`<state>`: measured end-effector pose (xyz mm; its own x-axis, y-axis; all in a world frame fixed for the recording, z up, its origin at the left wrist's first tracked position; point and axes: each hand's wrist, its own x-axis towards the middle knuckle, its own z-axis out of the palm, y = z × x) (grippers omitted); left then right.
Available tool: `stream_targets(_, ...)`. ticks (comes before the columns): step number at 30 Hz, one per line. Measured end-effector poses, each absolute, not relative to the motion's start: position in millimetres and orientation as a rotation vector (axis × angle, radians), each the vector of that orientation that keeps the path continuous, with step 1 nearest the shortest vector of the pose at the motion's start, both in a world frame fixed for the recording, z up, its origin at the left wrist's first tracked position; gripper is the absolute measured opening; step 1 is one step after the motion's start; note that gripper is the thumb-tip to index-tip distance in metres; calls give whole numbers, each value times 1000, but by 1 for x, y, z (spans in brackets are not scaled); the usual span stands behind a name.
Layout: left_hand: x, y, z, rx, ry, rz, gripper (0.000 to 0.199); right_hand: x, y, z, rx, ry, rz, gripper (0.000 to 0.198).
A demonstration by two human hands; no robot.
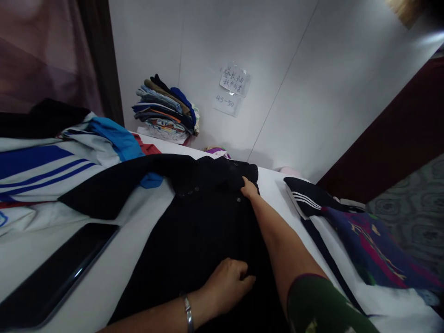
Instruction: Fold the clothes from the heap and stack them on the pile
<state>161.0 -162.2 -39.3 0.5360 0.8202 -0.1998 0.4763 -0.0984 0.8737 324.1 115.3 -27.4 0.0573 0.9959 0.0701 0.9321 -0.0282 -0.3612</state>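
Observation:
A black coat (208, 231) with small dark buttons lies spread across the white table in front of me. One sleeve stretches to the left over other clothes, and the upper part looks bunched. At the coat's far right corner, my right hand (249, 188) is closed on the cloth, its arm reaching forward in a green sleeve. My left hand (231, 282), wearing a silver bracelet (188, 314), is nearer to me over the coat's lower front. Its fingers are curled in against the black cloth; the fingertips are partly hidden.
A folded clothes stack (166, 108) stands by the wall at the back. Loose garments (45, 166) and a long black glossy panel (55, 277) lie left. At right are a black striped garment (305, 196) and a purple patterned cloth (378, 245). Paper signs (234, 81) hang on the wall.

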Motion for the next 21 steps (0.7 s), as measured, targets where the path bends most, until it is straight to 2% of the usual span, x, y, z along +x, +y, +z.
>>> stream_targets(2,162,-162,-39,1777,1089,416,38,326,110,-32,-2004,-1949,301,72)
stream_targets(7,160,-165,-41,1848,1039,450,44,323,108,-21,-1897,-1918,281,57)
stream_targets(11,156,-169,-37,2128,1096,429,40,309,104,-27,-1809,-1949,314,54)
stream_targets(16,155,-169,-36,2272,1192,219,44,297,97,-43,-1834,-1923,339,67)
stream_targets(21,156,-169,-33,2286,1208,176,47,303,88,-28,-1881,-1958,425,83)
